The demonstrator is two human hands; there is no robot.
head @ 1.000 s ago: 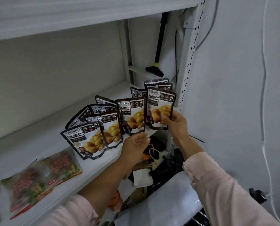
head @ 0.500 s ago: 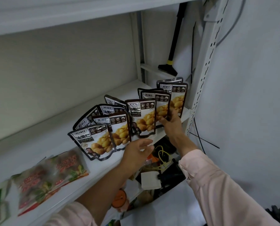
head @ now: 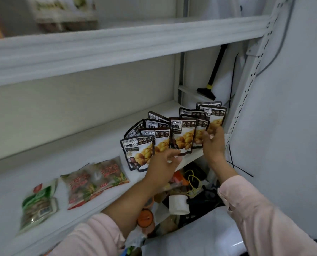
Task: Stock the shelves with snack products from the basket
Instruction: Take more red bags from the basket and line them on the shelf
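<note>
We've got pouches standing in rows on the shelf. Our left grip hangs spread by them; right grip's too blurry to tell.

Two pale pink long sleeves are seen at the bottom of the frame. The left sleeve, at lower centre-left, is pushed up towards the elbow, so that the forearm is left bare. Its cloth is gathered in soft, rounded folds at the edge. The right sleeve, at lower right, is worn down to just short of the wrist, where a plain cuff edge is shown. Long creases are drawn along its matt, light fabric. The left hand and the right hand, near mid-frame, are bare, and their fingertips are smeared by blur.
</note>
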